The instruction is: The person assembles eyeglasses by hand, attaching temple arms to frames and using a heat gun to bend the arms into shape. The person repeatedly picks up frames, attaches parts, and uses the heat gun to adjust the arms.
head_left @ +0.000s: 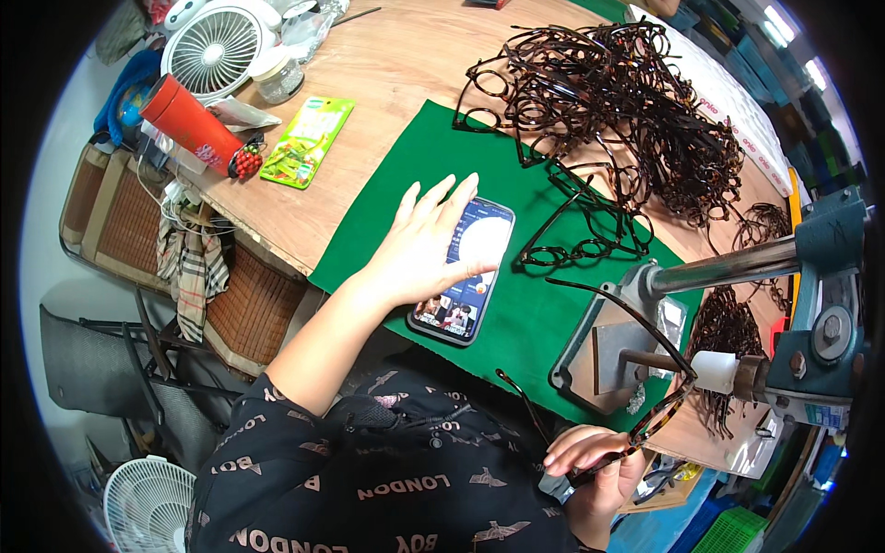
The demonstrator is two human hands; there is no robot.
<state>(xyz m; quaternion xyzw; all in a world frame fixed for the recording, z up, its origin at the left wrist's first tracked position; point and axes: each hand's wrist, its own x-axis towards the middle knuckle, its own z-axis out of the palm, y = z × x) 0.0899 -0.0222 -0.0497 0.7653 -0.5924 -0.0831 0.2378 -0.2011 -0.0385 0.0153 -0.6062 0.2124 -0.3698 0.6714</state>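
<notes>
My left hand (417, 247) lies over a smartphone (484, 235) with its fingers stretched out and the thumb across the lit screen. The phone rests on a green cloth (383, 198) at the table's near edge. At the lower right, my right hand (601, 468) grips a dark tortoiseshell eyeglass frame (666, 415). One temple of that frame reaches up and left over the base plate of a bench press (590, 355); the other points toward my shirt. Several loose eyeglass frames (576, 251) lie on the cloth to the right of the phone.
A big heap of dark eyeglass frames (627, 120) covers the far right, beside a white bag (710, 88). A bundle of temples (724, 336) sits behind the press. At the far left are a green packet (309, 143), a red tumbler (189, 120) and a white fan (217, 51).
</notes>
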